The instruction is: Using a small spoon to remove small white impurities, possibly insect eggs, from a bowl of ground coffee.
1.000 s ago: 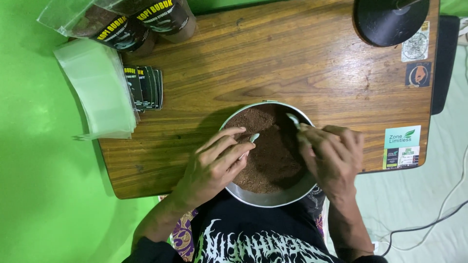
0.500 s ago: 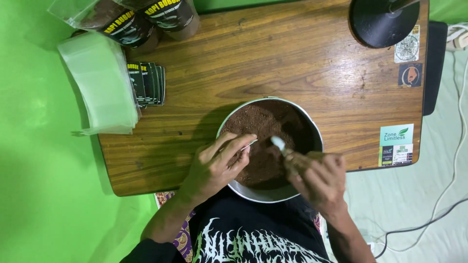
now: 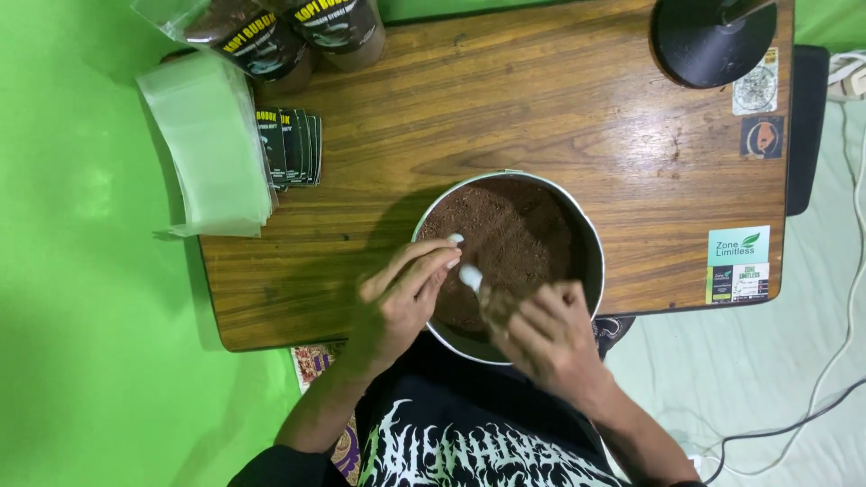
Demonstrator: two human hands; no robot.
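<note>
Right hand (image 3: pixel 550 338) pinches a small white spoon (image 3: pixel 470 276) by its handle over the metal bowl (image 3: pixel 591 248) of loose brown powder (image 3: pixel 514 239), which likely spills easily. Left hand (image 3: pixel 397 302) pinches something small, probably light, at the rim. The bowl sits on the wooden table (image 3: pixel 505 99).

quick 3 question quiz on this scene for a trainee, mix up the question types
1. True or false: the metal bowl holds brown powder.
2. Which hand holds the small white spoon? A) left hand B) right hand
3. What lies stacked at the table's left edge, beside the dark labels?

Key
1. True.
2. B; the left hand's fingers pinch something small over the bowl.
3. A stack of clear plastic bags.
</note>
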